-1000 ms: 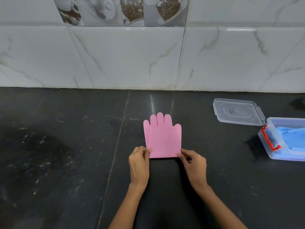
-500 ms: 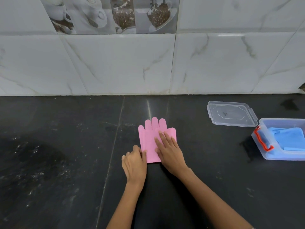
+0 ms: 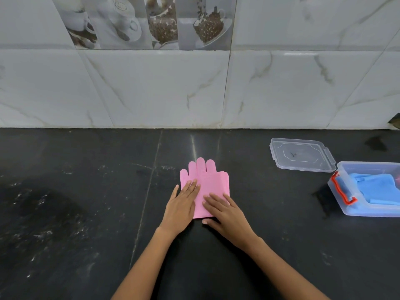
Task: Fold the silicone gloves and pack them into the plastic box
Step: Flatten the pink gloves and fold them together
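Head view: we press the folded pink silicone glove [image 3: 207, 185] flat on the black stone counter [image 3: 75, 213]. Our left hand [image 3: 180, 207] and right hand [image 3: 227, 213] lie on it, fingers straight. Far right, the clear plastic box [image 3: 346, 204] holds a blue glove [image 3: 372, 187]; its clear lid [image 3: 300, 154] lies beside it.

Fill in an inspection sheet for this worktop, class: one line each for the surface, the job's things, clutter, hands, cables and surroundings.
Surface: dark stone counter, pale scuffs.
Job's things: pink glove lies flat, fingers toward the wall; plastic box at right, open, holding a blue glove; clear lid lies behind the box.
Clutter: nothing seen.
Hands: left hand and right hand press flat on the pink glove.
Cables: nothing seen.
Surroundings: marble-look wall tiles, coffee-cup picture tiles above.
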Demonstrator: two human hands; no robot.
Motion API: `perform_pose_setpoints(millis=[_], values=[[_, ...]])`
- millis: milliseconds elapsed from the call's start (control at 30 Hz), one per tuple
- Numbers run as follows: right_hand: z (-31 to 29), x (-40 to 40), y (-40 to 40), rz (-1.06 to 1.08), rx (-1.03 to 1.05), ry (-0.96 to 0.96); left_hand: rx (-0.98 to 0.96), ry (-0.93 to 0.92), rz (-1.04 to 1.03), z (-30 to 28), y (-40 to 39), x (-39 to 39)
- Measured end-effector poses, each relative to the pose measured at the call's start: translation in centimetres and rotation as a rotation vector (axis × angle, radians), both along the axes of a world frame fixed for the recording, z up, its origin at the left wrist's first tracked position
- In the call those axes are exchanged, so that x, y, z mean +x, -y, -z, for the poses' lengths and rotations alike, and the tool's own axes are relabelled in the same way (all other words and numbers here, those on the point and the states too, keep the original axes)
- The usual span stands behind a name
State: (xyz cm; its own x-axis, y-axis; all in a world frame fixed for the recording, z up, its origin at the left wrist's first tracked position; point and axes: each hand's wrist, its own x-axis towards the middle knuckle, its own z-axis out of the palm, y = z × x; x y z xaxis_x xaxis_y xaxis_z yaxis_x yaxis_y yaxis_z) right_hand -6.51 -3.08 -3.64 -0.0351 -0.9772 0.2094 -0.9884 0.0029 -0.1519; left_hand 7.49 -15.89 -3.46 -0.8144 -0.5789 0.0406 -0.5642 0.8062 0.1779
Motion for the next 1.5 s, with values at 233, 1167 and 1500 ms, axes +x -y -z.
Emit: perform_pose_setpoints(millis=[233,1167,1500], values=[[-1.9,0.3,-0.1,-0.015,-0.113,0.076,-0.067,0.094,-0.012,-1.1,-0.4,-0.2],[-0.3,0.1,-4.5,0.167,0.157,0.148,-0.058,-0.005,-0.092,-0.6,-8.3,-0.5],[-1.5,1.5,-9.4,-0.029,-0.032,0.086,0.092,0.002,-0.054,-1.3,-2.9,-1.1]])
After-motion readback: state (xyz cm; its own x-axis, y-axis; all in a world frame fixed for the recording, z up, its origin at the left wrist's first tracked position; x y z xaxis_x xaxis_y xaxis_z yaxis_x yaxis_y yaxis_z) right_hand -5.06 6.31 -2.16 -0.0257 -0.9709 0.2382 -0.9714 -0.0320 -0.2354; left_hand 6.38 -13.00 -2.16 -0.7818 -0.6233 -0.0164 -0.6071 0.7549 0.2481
